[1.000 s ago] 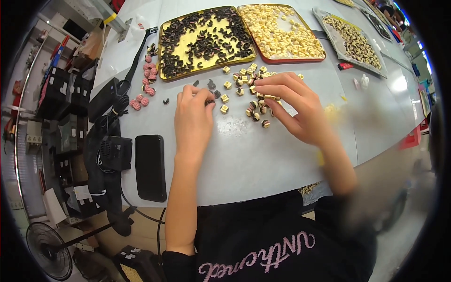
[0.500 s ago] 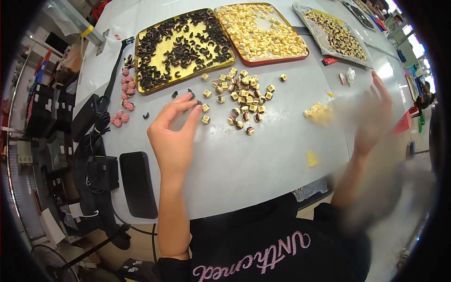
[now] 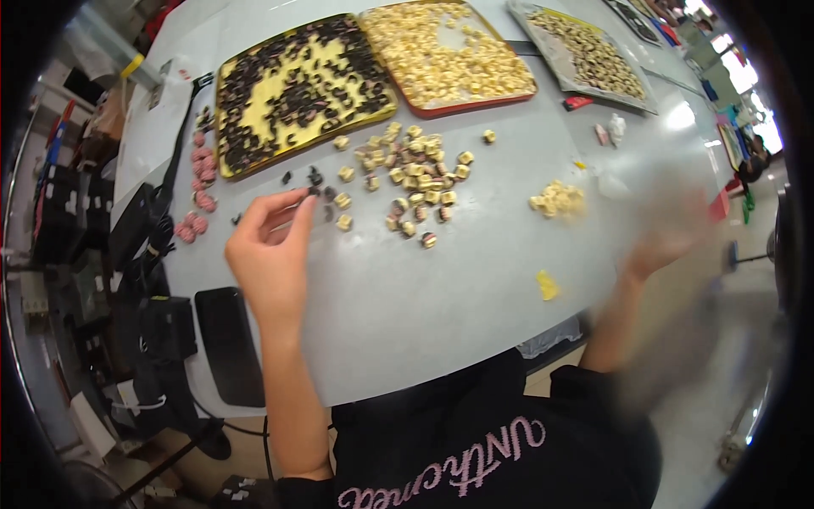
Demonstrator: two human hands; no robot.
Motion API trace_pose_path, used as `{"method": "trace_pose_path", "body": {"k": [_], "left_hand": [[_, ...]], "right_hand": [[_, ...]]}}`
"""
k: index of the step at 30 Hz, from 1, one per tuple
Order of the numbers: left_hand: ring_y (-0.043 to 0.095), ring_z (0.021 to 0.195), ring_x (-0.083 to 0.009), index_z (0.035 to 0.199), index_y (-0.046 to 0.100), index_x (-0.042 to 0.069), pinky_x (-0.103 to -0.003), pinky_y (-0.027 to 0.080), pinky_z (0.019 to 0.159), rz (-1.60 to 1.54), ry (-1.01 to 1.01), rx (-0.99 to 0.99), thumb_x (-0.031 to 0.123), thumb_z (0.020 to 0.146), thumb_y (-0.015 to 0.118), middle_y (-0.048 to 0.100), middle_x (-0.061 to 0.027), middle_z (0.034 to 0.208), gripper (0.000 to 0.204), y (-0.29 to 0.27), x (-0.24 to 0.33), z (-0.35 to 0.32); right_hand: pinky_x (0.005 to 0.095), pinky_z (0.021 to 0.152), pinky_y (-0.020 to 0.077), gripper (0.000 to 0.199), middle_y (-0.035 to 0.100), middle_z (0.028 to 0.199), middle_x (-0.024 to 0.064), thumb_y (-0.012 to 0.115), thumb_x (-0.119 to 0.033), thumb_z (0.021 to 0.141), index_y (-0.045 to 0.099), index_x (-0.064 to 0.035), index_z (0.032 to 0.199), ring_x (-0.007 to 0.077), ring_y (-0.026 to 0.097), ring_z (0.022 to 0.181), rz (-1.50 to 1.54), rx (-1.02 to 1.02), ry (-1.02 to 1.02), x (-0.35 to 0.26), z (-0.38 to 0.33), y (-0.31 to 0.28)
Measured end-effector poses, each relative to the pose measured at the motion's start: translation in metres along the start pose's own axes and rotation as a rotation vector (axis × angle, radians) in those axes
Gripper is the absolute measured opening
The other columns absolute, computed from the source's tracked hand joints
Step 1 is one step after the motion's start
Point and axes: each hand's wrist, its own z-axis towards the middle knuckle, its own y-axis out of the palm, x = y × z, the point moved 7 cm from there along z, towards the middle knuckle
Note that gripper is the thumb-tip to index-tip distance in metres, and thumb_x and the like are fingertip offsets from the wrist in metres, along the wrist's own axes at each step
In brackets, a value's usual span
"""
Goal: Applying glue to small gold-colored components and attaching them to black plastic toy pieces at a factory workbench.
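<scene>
Across the grey tabletop (image 3: 424,331), in the head view, I am watching a person's left hand (image 3: 270,246) hovering at some small dark pieces (image 3: 315,178) that are lying between the yellow tray and the cubes. Its thumb and forefinger are almost meeting at one of them; whether this grip is pinching it, I cannot tell. Just to the right of these pieces, a loose cluster of cream-and-brown cubes (image 3: 424,178) is spreading over the surface. The right hand (image 3: 674,225) is showing only as a blur near the right edge, so I cannot tell its grip; a mound of cream pieces (image 3: 555,199) is sitting to its left, with a yellow scrap (image 3: 547,286) lying below. Farther back, a yellow tray (image 3: 271,102) is carrying dark curved pieces and a red-rimmed tray (image 3: 476,105) is holding cream ones. Pink balls (image 3: 203,168) are lining the yellow tray's left side, and a black phone (image 3: 229,348) is lying near the left forearm.
</scene>
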Motion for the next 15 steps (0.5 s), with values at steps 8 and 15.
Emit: {"method": "trace_pose_path", "body": {"k": [8,15], "left_hand": [[0.060,0.078,-0.0105,0.087,0.060,-0.004,-0.021,0.048,0.070,-0.009,0.003,-0.001,-0.002,0.077,0.065,0.063,-0.0073,0.084,0.011,-0.001,0.006,-0.003],[0.058,0.074,-0.0101,0.083,0.054,-0.003,-0.021,0.049,0.067,-0.147,-0.019,-0.194,-0.006,0.073,0.067,0.059,-0.0056,0.083,0.016,0.014,0.008,-0.009]], "right_hand": [[0.0355,0.092,0.0414,0.031,0.055,0.113,0.0130,0.057,0.001,0.080,0.050,-0.0001,0.110,0.0260,0.053,0.103,-0.079,-0.382,0.177,0.023,-0.013,-0.005],[0.0341,0.094,0.0388,0.037,0.053,0.116,0.0110,0.055,0.000,0.077,0.050,-0.0035,0.114,0.0282,0.050,0.110,-0.533,-1.087,-0.173,0.015,-0.030,0.042]]}}
